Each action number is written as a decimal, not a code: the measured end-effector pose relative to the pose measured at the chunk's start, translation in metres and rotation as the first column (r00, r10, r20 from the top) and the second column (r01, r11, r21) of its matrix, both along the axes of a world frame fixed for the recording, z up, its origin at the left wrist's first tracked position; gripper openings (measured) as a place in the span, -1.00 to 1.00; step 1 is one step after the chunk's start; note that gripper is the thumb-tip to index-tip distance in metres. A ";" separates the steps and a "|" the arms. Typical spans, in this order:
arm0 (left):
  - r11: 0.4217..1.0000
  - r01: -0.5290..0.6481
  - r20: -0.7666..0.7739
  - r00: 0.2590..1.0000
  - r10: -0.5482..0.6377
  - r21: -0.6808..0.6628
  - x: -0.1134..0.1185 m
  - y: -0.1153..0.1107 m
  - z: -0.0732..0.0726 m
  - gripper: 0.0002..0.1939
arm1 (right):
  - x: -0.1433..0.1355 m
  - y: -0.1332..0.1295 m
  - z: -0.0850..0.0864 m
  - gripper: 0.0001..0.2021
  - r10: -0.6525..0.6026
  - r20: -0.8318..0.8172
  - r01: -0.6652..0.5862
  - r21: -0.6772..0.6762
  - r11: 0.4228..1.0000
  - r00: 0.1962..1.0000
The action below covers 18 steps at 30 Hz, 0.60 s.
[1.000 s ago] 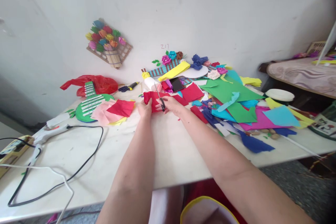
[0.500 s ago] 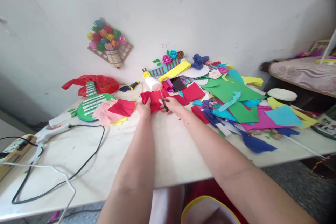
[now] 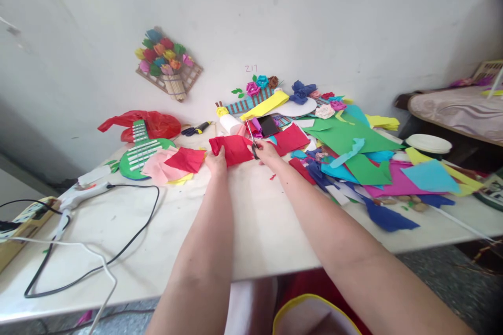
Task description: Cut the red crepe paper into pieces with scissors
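Observation:
A strip of red crepe paper (image 3: pixel 234 151) spans the space between my two hands, just above the table. My left hand (image 3: pixel 217 159) is closed on its left end, where the paper looks folded. In my right hand (image 3: pixel 267 153) is a pair of scissors (image 3: pixel 254 147) with dark handles; the blades point away from me at the strip's right end. Whether the blades touch the paper I cannot tell. Another red paper piece (image 3: pixel 291 139) lies just beyond the right hand. A tiny red scrap (image 3: pixel 272 177) rests on the table near my right wrist.
Left stand a green guitar-shaped craft (image 3: pixel 144 156), a red plastic bag (image 3: pixel 151 124), pliers (image 3: pixel 198 129) and a white glue gun (image 3: pixel 84 194) with looping cables. Coloured paper (image 3: pixel 349 133) piles up on the right, by a white round lid (image 3: pixel 428 143). Paper flowers (image 3: pixel 262 82) lie against the wall.
The scissors have moved right, away from the middle of the red strip to its right end, with the right hand. The left hand keeps its hold. The camera view has shifted slightly.

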<state>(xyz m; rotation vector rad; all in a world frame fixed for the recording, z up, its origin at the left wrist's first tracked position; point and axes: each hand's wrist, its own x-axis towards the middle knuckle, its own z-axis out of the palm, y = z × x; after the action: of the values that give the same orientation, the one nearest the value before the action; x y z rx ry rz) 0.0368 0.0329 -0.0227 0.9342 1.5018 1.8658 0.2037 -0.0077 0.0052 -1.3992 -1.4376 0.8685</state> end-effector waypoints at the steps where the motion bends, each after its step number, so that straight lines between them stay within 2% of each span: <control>1: 1.000 -0.007 0.008 1.000 0.007 -0.002 0.000 0.001 0.000 -0.82 | 0.000 -0.001 0.002 -0.68 0.018 -0.032 -0.018 -0.012 1.000 0.999; 7: 0.999 0.029 0.035 0.999 -0.030 0.024 -0.005 0.007 -0.004 -0.76 | 0.012 -0.009 0.013 -0.69 0.229 -0.199 -0.250 -0.087 0.964 0.953; 9: 0.998 0.056 0.068 0.996 -0.058 0.039 -0.006 0.006 -0.003 -0.76 | 0.019 -0.011 0.013 -0.67 0.317 -0.216 -0.347 -0.117 0.931 0.924; 13: 0.993 0.098 0.131 0.986 -0.105 0.064 -0.005 0.002 -0.001 -0.77 | 0.030 -0.010 0.012 -0.67 0.484 -0.245 -0.530 -0.182 0.828 0.840; 15: 0.991 0.107 0.151 0.981 -0.117 0.074 -0.005 0.002 -0.001 -0.76 | 0.034 -0.009 0.012 -0.66 0.507 -0.258 -0.559 -0.200 0.805 0.822; 18: 0.992 0.095 0.145 0.984 -0.106 0.083 -0.007 0.004 -0.003 -0.74 | 0.039 -0.009 0.013 -0.64 0.479 -0.246 -0.528 -0.207 0.823 0.843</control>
<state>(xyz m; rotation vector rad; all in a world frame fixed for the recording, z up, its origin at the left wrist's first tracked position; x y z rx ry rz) 0.0302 0.0374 -0.0254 0.8670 1.2802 1.8867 0.2431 -0.0164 0.0183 -1.0903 -1.6176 1.5450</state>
